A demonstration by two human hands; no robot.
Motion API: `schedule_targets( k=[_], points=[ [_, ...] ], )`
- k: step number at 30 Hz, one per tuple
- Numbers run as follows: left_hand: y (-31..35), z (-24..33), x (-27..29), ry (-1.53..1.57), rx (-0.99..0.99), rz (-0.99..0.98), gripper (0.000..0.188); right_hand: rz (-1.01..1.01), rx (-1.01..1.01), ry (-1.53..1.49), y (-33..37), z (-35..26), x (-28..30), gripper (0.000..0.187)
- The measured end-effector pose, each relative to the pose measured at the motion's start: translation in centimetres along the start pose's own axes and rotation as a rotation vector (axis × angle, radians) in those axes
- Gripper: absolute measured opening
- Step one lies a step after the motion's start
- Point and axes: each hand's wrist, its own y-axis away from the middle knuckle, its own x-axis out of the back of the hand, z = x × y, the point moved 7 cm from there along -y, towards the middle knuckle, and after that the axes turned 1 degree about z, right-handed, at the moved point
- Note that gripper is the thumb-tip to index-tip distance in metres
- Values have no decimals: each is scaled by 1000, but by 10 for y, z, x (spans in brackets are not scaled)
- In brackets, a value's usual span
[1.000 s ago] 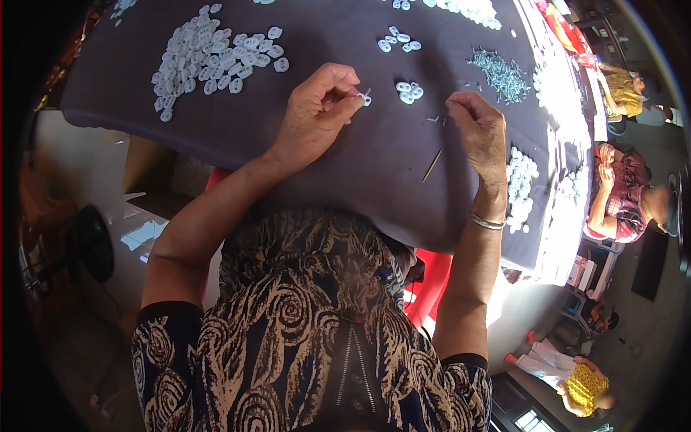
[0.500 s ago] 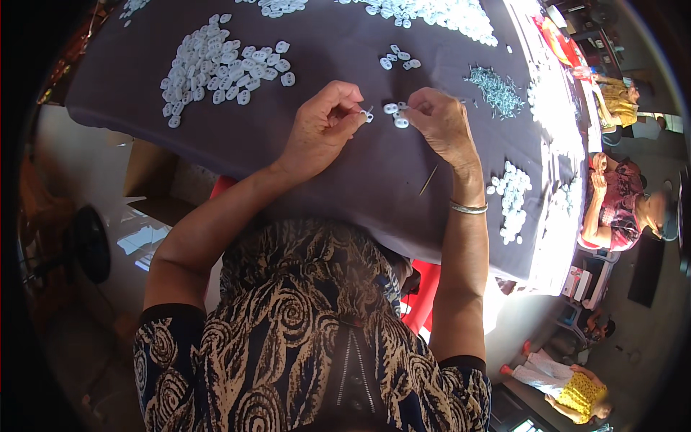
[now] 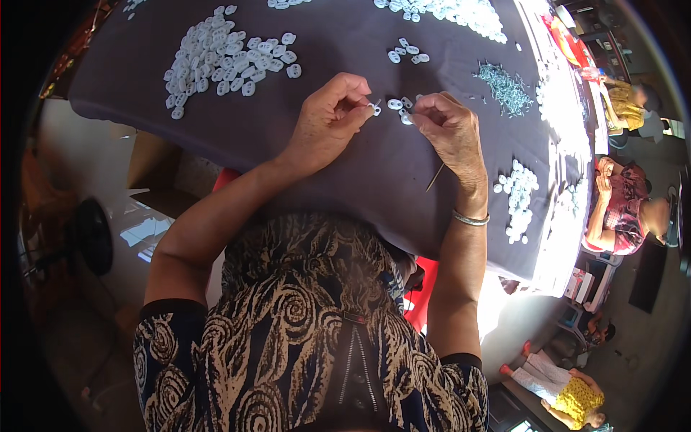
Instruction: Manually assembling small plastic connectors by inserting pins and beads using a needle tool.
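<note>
My left hand [image 3: 325,129] is closed in a pinch above the dark cloth. Thumb and forefinger hold a small white oval plastic piece [image 3: 376,109] with a thin pin-like bit sticking up from it. Just right of it, a few similar white two-holed pieces [image 3: 395,104] lie on the cloth. My right hand [image 3: 453,133], a bangle at its wrist, is bent over these pieces with its fingers pinched together at their edge. Whatever may be between those fingertips is hidden. Beyond the hands sits a small group of white pieces [image 3: 409,52].
A large heap of white pieces [image 3: 223,57] lies left, another [image 3: 461,16] at the far side. Small metallic pins or screws [image 3: 506,88] are piled right, above smaller white parts [image 3: 518,198]. A thin stick [image 3: 434,178] lies by my right wrist. Other people are at the right.
The view has shifted slightly. My right hand has drawn a little back and right across the white pieces, its fingers closing more. My left hand keeps its pinch on the white plastic piece.
</note>
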Motion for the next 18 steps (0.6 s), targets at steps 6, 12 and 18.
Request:
schedule_targets(
  k=[6, 12, 18],
  points=[
    [0, -1, 1, -7, 16, 10, 22, -18, 57, 153, -2, -8, -4, 13],
    [1, -2, 1, -28, 6, 9, 22, 96, 126, 94, -7, -15, -10, 16],
    [1, -2, 2, -28, 18, 13, 22, 89, 430, 434, -9, -42, -24, 17]
  ],
)
